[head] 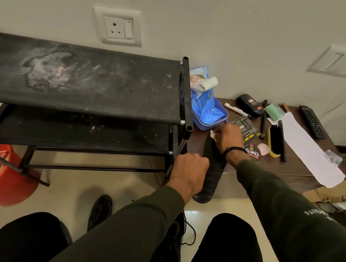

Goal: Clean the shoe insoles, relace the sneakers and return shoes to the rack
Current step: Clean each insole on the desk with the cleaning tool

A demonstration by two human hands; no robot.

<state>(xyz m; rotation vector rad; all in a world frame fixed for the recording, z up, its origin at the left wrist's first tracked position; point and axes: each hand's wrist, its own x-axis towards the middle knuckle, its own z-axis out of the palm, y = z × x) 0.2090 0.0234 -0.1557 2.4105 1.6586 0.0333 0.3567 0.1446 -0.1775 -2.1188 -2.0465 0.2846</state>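
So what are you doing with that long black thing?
A person sits by a dusty black shoe rack. Their left hand grips a black insole that leans against a brown table. Their right hand pinches a white wipe at the insole's top end. A black sneaker waits on the floor between their legs.

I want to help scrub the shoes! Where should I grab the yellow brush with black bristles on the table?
Grab the shoe brush around its yellow back, across the narrow width near the middle. It lies on its side, so come down from above. A black stick lies against its right side, so lift straight up.
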